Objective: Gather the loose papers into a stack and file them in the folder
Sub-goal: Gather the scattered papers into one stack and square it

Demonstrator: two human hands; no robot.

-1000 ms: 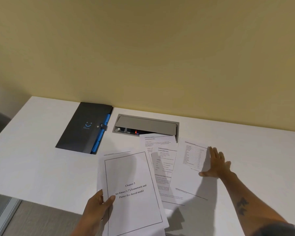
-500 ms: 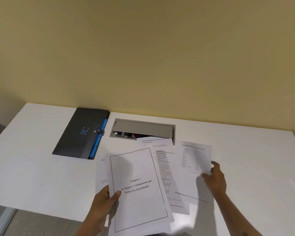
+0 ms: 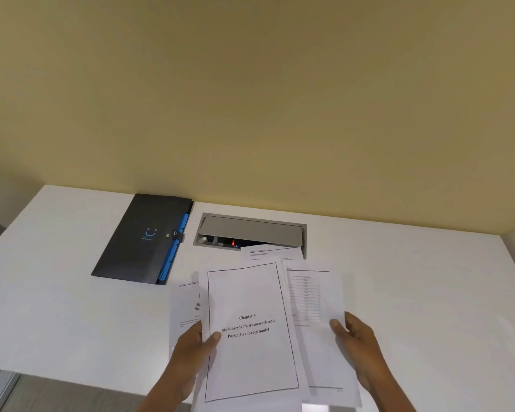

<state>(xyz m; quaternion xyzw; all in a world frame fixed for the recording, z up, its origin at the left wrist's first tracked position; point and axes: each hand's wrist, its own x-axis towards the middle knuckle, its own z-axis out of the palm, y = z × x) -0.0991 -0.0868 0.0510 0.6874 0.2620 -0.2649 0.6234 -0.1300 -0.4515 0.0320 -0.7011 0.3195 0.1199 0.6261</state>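
Several white printed papers overlap at the near middle of the white desk (image 3: 57, 292). On top is a bordered title page (image 3: 250, 352) reading "Chapter 3". My left hand (image 3: 188, 352) grips its left edge, thumb on the page. My right hand (image 3: 357, 346) holds the right edge of a page with a table (image 3: 315, 307), tucked partly under the title page. Another text sheet (image 3: 268, 254) pokes out behind them, and one (image 3: 186, 304) shows at the left. The dark folder (image 3: 143, 239) with blue tabs lies shut at the back left, apart from both hands.
A grey cable hatch (image 3: 250, 230) is sunk into the desk at the back, its flap raised, with a red light inside; the far sheet overlaps its front edge. A yellow wall rises behind the desk. The desk's near edge runs by my left wrist.
My right hand has lifted the table page and slid it left against the title page. My left hand has raised the title page slightly toward the middle. The papers now overlap more.
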